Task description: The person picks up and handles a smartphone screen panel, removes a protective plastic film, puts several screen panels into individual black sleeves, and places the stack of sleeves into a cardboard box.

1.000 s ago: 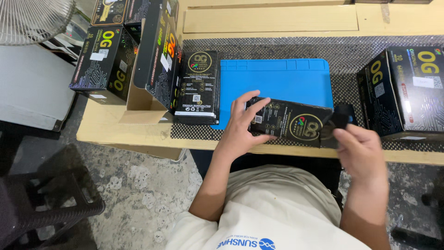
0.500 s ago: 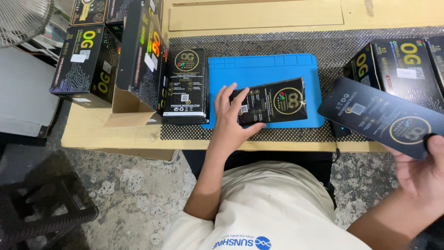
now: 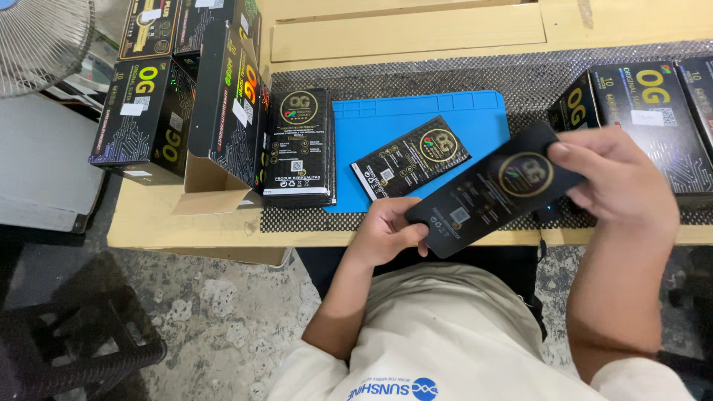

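The wooden worktop (image 3: 416, 30) is carrying a dark woven liner and, toward the middle of its near edge, a blue mat (image 3: 460, 119). Black cartons (image 3: 148, 111) are crowding its left end, and more black boxes (image 3: 653, 111) are sitting at its right end. A stack of flat black packs (image 3: 298, 148) is lying just left of the mat, and a single flat pack (image 3: 411, 157) is resting askew on the mat. Over the near edge, the left hand (image 3: 386, 232) and right hand (image 3: 616, 186) are both grasping a black sleeve (image 3: 494, 187) by its opposite ends, tilted. This looks like the handling step on that sleeve; the following move would call for a steady two-ended grip while bringing it level above the mat.
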